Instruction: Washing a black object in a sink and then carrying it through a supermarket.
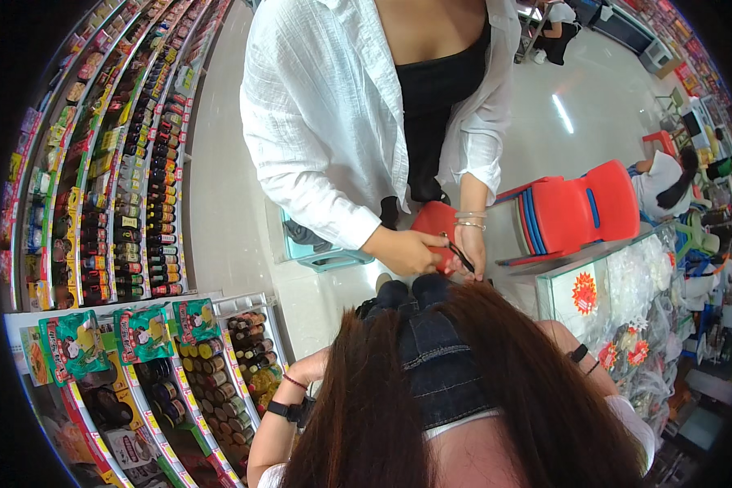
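My left hand (311, 367) is bent at the wrist beside my long brown hair (366, 402), which hides its fingers. On the other side, my right hand (552, 334) is also mostly behind the hair, so what either hand touches cannot be seen. Dark denim clothing (445, 372) shows between the two falls of hair. A person in a white shirt (317, 122) faces me. One of that person's hands (405, 250) grips a slim black tool, apparently scissors (461, 256), while the other hand (471, 247) is at the ends of my hair.
Shelves of bottles and packets (158, 201) stand at left, with a lower shelf of jars (213, 360) nearer me. Stacked red and blue chairs (561, 213) are beside a glass-sided case of bagged goods (622, 299). A teal stool (335, 259) is behind the person. Other people are farther off.
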The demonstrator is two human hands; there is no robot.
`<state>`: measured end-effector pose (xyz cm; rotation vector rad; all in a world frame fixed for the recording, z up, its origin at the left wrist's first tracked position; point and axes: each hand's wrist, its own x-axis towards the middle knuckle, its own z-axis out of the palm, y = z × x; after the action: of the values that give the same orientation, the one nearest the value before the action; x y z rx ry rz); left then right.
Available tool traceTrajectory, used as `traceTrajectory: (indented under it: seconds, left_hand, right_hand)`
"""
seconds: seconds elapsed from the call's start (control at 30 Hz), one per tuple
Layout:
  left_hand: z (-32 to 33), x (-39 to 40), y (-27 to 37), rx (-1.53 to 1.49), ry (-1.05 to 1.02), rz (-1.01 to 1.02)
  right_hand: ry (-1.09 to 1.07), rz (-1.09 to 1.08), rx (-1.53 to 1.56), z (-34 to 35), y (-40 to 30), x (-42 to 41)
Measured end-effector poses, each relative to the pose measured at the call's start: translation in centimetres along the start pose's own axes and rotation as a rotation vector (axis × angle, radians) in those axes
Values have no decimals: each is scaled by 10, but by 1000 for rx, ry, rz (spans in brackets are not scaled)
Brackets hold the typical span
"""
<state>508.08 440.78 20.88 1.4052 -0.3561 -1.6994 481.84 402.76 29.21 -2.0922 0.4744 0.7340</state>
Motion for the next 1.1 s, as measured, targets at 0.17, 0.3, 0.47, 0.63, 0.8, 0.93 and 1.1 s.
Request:
traceTrajectory:
  seconds: [0.17,0.3,0.47,0.63,0.8,0.93,1.1]
  left_hand:
    - [0,-1,-2,2,-1,1]
    - [-1,-2,-3,4,0,2]
    - [-1,-1,-2,10,3,3]
    - [-1,1,0,15,1,2]
    - [-2,0,0,19,3,4]
    - [-3,0,-1,23,5,6]
    - [-2,-1,-2,21,6,8]
  right_hand:
    - [-1,-7,0,1,-1,1]
    - [-5,-9,1,1,-3,2]
    - [-13,-8,1,0,-1,2]
    - [-18,-6,8,-1,3,2]
    - [-23,-5,13,0,4,2]
    - [-25,-7,15,-1,5,3]
    - [-30,-11,17,-1,6,4]
